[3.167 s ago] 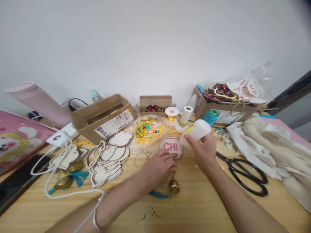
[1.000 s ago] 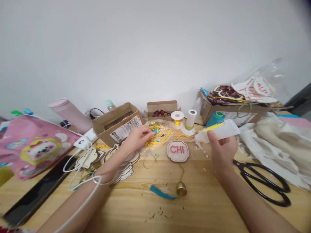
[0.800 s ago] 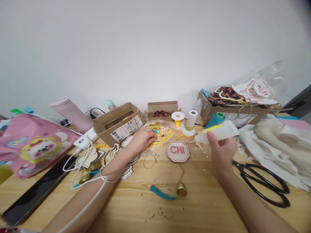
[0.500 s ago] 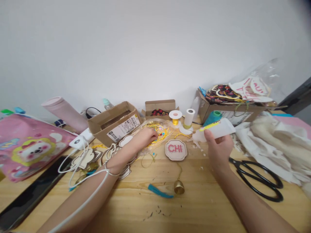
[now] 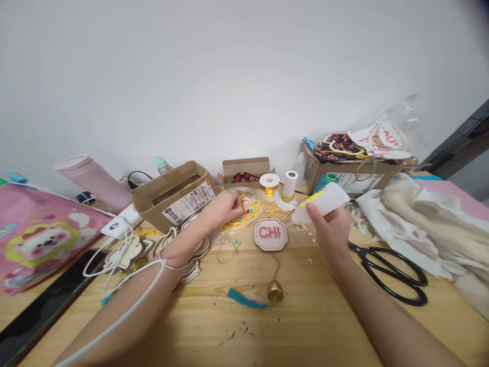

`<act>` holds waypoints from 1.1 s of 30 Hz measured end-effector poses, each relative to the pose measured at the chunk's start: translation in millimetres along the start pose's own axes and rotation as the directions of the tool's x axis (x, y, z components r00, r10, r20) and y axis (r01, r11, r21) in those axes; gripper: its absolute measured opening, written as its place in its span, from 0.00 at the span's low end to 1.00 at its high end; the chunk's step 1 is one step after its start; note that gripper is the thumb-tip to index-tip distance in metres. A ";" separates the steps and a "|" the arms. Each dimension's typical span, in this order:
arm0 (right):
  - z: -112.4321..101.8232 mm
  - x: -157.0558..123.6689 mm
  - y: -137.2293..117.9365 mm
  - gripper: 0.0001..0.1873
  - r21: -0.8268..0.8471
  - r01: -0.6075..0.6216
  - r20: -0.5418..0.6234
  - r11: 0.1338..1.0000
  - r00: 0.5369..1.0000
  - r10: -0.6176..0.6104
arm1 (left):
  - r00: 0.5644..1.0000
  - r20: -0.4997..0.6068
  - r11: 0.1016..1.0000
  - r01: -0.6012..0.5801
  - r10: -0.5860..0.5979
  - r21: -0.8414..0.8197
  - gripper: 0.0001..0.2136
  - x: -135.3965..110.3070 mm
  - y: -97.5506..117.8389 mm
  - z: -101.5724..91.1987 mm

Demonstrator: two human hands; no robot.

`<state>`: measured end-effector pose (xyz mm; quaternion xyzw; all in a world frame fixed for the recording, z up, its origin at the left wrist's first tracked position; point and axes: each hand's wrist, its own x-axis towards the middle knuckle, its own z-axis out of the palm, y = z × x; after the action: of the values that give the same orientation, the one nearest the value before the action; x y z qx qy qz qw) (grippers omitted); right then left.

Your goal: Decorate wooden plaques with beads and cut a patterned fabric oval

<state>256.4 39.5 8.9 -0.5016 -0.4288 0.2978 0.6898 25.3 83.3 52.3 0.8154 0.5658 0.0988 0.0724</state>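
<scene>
My left hand (image 5: 229,205) is closed in a pinch just above a clear bag of yellow cords and small coloured bits (image 5: 250,208); whatever its fingers hold is too small to make out. My right hand (image 5: 330,227) grips a white glue bottle (image 5: 331,198), which tilts with its nozzle down to the left. Between the hands lies a scalloped plaque (image 5: 271,235) with pink letters "CHI". A cord runs from its lower edge to a small brass bell (image 5: 275,291). A blue tassel (image 5: 246,298) lies left of the bell.
Black-handled scissors (image 5: 397,275) lie right of my right forearm, by crumpled white cloth (image 5: 416,219). An open cardboard box (image 5: 173,196) stands behind my left arm, a fuller one (image 5: 344,176) at the back right. Thread spools (image 5: 289,186) stand at the back. A white cable (image 5: 126,306) crosses my left forearm.
My left hand has lifted slightly off the bag, its fingers still pinched. The right hand keeps the bottle tilted. The whole view has shifted a little.
</scene>
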 end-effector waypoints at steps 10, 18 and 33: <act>-3.3 -4.9 4.3 0.16 -0.228 0.178 0.256 0.957 0.960 -0.118 | 0.970 -0.115 0.963 -0.228 0.212 -0.143 0.11 -51.2 32.8 50.3; -4.4 -6.2 10.5 0.16 -0.320 0.273 0.306 0.907 0.936 -0.174 | 0.825 -0.068 0.821 -0.544 0.562 0.174 0.11 -66.4 61.8 81.7; -2.8 -6.8 10.4 0.15 -0.365 0.327 0.330 0.872 0.921 -0.207 | 0.812 -0.057 0.799 -0.554 0.580 0.235 0.11 -68.1 59.8 82.7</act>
<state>256.0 35.9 -3.3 -0.5237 -0.6410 0.1695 0.5349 76.6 -2.0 -19.5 0.9424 0.3060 0.1079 -0.0818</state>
